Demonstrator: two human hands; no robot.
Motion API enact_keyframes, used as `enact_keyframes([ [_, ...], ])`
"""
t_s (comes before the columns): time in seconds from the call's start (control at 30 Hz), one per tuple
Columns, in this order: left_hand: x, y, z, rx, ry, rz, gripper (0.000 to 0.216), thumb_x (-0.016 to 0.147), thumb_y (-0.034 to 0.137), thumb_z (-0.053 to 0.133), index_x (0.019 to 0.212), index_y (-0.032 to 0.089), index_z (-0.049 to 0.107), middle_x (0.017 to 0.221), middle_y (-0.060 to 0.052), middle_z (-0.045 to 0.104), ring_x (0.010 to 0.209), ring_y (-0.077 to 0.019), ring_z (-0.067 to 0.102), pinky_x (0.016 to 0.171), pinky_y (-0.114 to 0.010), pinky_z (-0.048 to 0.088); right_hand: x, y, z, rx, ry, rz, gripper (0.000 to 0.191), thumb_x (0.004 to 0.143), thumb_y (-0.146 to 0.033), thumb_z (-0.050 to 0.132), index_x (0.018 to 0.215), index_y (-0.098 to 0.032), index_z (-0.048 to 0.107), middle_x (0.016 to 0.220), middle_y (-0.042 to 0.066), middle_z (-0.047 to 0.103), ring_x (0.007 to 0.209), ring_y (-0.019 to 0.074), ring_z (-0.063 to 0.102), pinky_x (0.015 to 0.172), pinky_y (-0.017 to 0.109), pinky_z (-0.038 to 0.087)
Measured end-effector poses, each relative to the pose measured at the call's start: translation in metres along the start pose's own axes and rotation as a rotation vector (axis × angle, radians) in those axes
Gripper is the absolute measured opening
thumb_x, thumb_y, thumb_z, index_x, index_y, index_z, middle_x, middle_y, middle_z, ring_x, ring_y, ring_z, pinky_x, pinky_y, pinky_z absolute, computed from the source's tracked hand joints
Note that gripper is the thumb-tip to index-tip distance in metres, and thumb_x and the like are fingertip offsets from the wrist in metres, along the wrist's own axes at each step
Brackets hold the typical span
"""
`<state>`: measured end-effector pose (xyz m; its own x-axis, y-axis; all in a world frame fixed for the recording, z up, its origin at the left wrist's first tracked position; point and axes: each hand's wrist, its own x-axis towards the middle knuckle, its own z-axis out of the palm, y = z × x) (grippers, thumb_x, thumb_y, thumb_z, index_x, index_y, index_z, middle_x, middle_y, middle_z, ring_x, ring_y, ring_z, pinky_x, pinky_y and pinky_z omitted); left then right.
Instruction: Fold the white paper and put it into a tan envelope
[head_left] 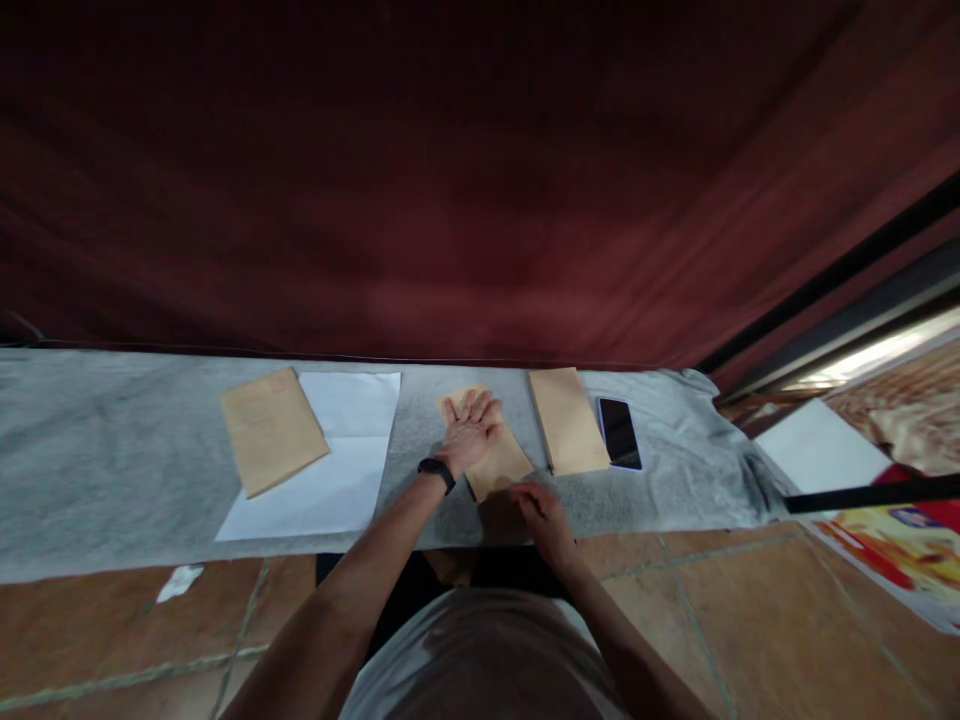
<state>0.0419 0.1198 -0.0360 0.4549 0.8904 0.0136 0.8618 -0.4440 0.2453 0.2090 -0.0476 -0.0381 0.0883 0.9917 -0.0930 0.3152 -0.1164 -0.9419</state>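
Head view, three brown envelopes (487,445), one white sheet (330,470), one phone (620,432), left hand (470,430) flat, released, right hand (544,515) grip unclear.

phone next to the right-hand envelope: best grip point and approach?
The phone lies flat, screen up, on the grey cloth, its left long edge hard against the brown envelope. That side looks blocked, so probably come from above and pinch across the two short ends, which are bare, or lift the free right long edge first. Both hands, left hand and right hand, are at the middle envelope.
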Motion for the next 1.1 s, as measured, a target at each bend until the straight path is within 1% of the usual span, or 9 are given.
enact_keyframes([
  [0.1, -0.01, 0.01, 0.008, -0.004, 0.036, 0.095, 0.055, 0.106, 0.041, 0.032, 0.159, 0.027, 0.041, 0.169, -0.004, 0.036, 0.159, -0.0301, 0.021, 0.127, -0.067, 0.007, 0.002, 0.011, -0.004, -0.278, 0.173, -0.279, 0.035, 0.1, -0.03, 0.046, 0.123, -0.021, 0.071, 0.128, 0.014, 0.069, 0.121, 0.0284, 0.064, 0.108, 0.049, 0.051],
  [0.17, -0.019, 0.016, 0.014, -0.004, 0.051, 0.149, 0.055, 0.107, 0.039, 0.031, 0.159, 0.023, 0.042, 0.168, -0.005, 0.038, 0.158, -0.0263, 0.025, 0.13, -0.059, 0.01, 0.004, 0.018, -0.004, -0.394, 0.202, -0.379, 0.04, 0.101, -0.023, 0.043, 0.135, -0.019, 0.065, 0.14, 0.015, 0.063, 0.133, 0.0281, 0.057, 0.114, 0.049, 0.047],
  [0.23, -0.028, 0.023, 0.02, -0.001, 0.058, 0.189, 0.056, 0.107, 0.038, 0.031, 0.158, 0.018, 0.042, 0.167, -0.008, 0.039, 0.157, -0.0243, 0.028, 0.131, -0.053, 0.013, 0.004, 0.024, -0.003, -0.46, 0.198, -0.418, 0.043, 0.102, -0.019, 0.04, 0.14, -0.018, 0.061, 0.143, 0.015, 0.062, 0.136, 0.0273, 0.055, 0.115, 0.049, 0.047],
  [0.4, -0.058, 0.038, 0.027, 0.005, 0.096, 0.269, 0.056, 0.107, 0.037, 0.033, 0.158, 0.014, 0.04, 0.166, -0.011, 0.04, 0.157, -0.0222, 0.029, 0.13, -0.047, 0.02, 0.004, 0.029, -0.001, -0.521, 0.198, -0.384, 0.047, 0.1, -0.014, 0.038, 0.141, -0.017, 0.06, 0.142, 0.015, 0.062, 0.134, 0.0276, 0.057, 0.114, 0.049, 0.047],
  [0.6, -0.107, 0.056, 0.023, -0.011, 0.067, 0.363, 0.059, 0.107, 0.042, 0.038, 0.159, 0.015, 0.038, 0.166, -0.011, 0.041, 0.156, -0.0234, 0.031, 0.13, -0.046, 0.022, 0.017, 0.016, -0.002, -0.545, 0.251, -0.212, 0.037, 0.098, -0.019, 0.044, 0.128, -0.019, 0.066, 0.121, 0.014, 0.069, 0.115, 0.0285, 0.065, 0.103, 0.045, 0.052],
  [0.77, -0.139, 0.063, 0.029, 0.037, 0.117, 0.364, 0.064, 0.106, 0.042, 0.041, 0.161, 0.012, 0.032, 0.166, -0.015, 0.039, 0.155, -0.0248, 0.034, 0.127, -0.045, 0.029, 0.04, 0.006, -0.002, -0.281, 0.277, -0.012, 0.018, 0.087, -0.021, 0.059, 0.102, -0.022, 0.069, 0.101, 0.01, 0.067, 0.102, 0.0265, 0.065, 0.098, 0.039, 0.051],
  [0.9, -0.145, 0.059, 0.038, 0.036, 0.19, 0.376, 0.065, 0.106, 0.038, 0.043, 0.163, 0.013, 0.027, 0.163, -0.016, 0.043, 0.153, -0.0255, 0.039, 0.125, -0.046, 0.034, 0.05, 0.003, 0.001, -0.084, 0.292, 0.051, 0.003, 0.077, -0.022, 0.063, 0.08, -0.023, 0.061, 0.085, 0.003, 0.062, 0.082, 0.0209, 0.064, 0.083, 0.034, 0.054],
  [1.0, -0.146, 0.056, 0.038, -0.033, 0.218, 0.375, 0.065, 0.106, 0.032, 0.043, 0.165, 0.017, 0.023, 0.163, -0.014, 0.044, 0.152, -0.0248, 0.04, 0.124, -0.046, 0.037, 0.046, 0.001, 0.01, 0.11, 0.268, 0.081, 0.012, 0.078, -0.034, 0.062, 0.08, -0.024, 0.055, 0.077, -0.001, 0.06, 0.07, 0.0189, 0.063, 0.066, 0.031, 0.057],
  [1.1, -0.149, 0.055, 0.034, -0.163, 0.284, 0.279, 0.066, 0.106, 0.028, 0.042, 0.167, 0.022, 0.017, 0.169, -0.012, 0.035, 0.156, -0.0254, 0.031, 0.125, -0.049, 0.037, 0.044, -0.002, 0.01, 0.309, 0.287, 0.108, 0.027, 0.079, -0.05, 0.061, 0.085, -0.025, 0.05, 0.072, -0.003, 0.059, 0.06, 0.0179, 0.063, 0.054, 0.031, 0.057],
])
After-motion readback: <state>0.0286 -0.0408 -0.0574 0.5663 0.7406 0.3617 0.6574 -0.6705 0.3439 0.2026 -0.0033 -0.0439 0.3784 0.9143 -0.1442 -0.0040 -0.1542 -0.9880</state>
